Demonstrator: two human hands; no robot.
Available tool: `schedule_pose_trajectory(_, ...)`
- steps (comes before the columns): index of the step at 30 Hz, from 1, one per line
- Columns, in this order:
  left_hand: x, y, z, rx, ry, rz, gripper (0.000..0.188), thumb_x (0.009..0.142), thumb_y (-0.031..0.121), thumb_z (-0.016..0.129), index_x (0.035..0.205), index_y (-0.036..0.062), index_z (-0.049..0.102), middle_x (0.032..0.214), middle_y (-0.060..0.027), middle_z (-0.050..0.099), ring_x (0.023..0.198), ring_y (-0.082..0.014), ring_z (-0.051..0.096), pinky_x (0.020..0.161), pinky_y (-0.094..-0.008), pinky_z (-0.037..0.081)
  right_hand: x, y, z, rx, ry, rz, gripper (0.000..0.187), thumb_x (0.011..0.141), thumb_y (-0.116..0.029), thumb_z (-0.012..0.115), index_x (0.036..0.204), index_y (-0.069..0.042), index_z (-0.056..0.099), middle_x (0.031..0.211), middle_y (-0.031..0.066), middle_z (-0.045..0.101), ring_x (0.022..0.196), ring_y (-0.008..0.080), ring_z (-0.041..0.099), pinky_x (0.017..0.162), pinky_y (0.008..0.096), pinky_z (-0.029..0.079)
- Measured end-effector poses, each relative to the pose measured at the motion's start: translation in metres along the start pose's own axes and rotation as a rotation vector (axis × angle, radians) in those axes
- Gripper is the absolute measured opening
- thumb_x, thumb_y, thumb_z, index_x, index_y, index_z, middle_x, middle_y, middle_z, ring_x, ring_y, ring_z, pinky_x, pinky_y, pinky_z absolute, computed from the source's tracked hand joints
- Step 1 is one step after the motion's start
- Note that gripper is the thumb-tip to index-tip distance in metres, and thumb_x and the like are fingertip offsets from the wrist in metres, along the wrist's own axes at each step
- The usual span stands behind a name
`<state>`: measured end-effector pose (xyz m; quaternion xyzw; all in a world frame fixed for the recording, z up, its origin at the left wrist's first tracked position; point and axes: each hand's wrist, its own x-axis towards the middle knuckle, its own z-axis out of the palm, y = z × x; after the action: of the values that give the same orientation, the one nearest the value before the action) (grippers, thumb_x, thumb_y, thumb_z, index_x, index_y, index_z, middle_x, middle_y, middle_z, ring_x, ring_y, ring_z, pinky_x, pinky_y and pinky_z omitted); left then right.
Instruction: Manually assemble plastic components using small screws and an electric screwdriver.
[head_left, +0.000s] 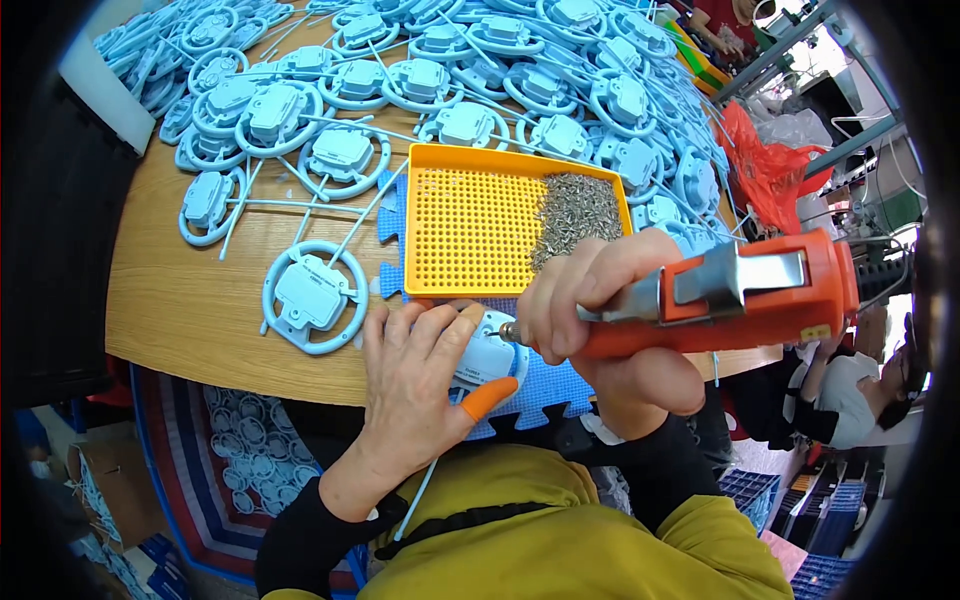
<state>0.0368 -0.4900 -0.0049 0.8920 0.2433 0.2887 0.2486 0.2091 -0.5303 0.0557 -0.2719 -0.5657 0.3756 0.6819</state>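
My right hand [610, 300] is wrapped around an orange-red power screwdriver [720, 300] with a metal clip on its side. The screwdriver's bit meets the upper part of a light blue ring-shaped plastic housing [488, 362]. My left hand [412, 385] bears down on that housing from the left, fingers over its edge and the thumb, in an orange finger cot, along its near side. The housing lies on a blue foam mat [555, 388]; my hands hide part of it. Just beyond, a yellow perforated tray [470, 230] holds a heap of small metal screws [578, 215].
Many similar light blue housings [340, 150] with thin rods are piled across the far wooden table [160, 300]. One housing [312, 292] lies left of my left hand. A striped bag [190, 450] of parts stands below. A red plastic bag [760, 170] and other people are at right.
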Motion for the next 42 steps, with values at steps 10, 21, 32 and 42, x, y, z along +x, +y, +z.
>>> schedule_pose_trajectory(10, 0.001, 0.001, 0.002, -0.011, 0.026, -0.009, 0.057, 0.066, 0.034, 0.082, 0.110, 0.0048, 0.059, 0.106, -0.0088, 0.056, 0.102, -0.0298, 0.049, 0.088, -0.0432, 0.035, 0.001, 0.001, 0.001, 0.010, 0.019, -0.016, 0.077, 0.061, -0.069, 0.068, 0.098, -0.003, 0.051, 0.069, 0.0043, 0.053, 0.054, 0.0174, 0.054, 0.051, 0.0332, 0.048)
schedule_pose_trajectory(21, 0.003, -0.001, 0.000, -0.034, -0.009, -0.019, 0.058, 0.067, 0.035, 0.080, 0.111, 0.0031, 0.059, 0.106, -0.0096, 0.056, 0.102, -0.0304, 0.048, 0.092, -0.0449, 0.035, -0.001, -0.002, 0.000, -0.015, 0.001, 0.036, 0.074, 0.065, -0.067, 0.068, 0.098, -0.003, 0.051, 0.070, 0.0050, 0.054, 0.058, 0.0176, 0.055, 0.055, 0.0326, 0.047)
schedule_pose_trajectory(32, 0.005, 0.000, 0.000, -0.032, -0.008, -0.013, 0.059, 0.069, 0.036, 0.079, 0.112, 0.0015, 0.059, 0.105, -0.0108, 0.056, 0.100, -0.0305, 0.047, 0.092, -0.0456, 0.035, 0.004, 0.000, -0.002, -0.010, -0.026, 0.011, 0.075, 0.064, -0.067, 0.068, 0.098, -0.003, 0.050, 0.069, 0.0047, 0.053, 0.057, 0.0178, 0.054, 0.053, 0.0334, 0.047)
schedule_pose_trajectory(42, 0.004, 0.002, 0.000, -0.067, -0.017, -0.016, 0.059, 0.067, 0.028, 0.081, 0.114, -0.0005, 0.058, 0.105, -0.0125, 0.056, 0.103, -0.0323, 0.050, 0.088, -0.0416, 0.043, -0.003, -0.007, 0.007, -0.053, 0.098, 0.125, 0.064, 0.074, -0.059, 0.072, 0.095, -0.003, 0.049, 0.070, 0.0056, 0.054, 0.058, 0.0185, 0.054, 0.054, 0.0322, 0.046)
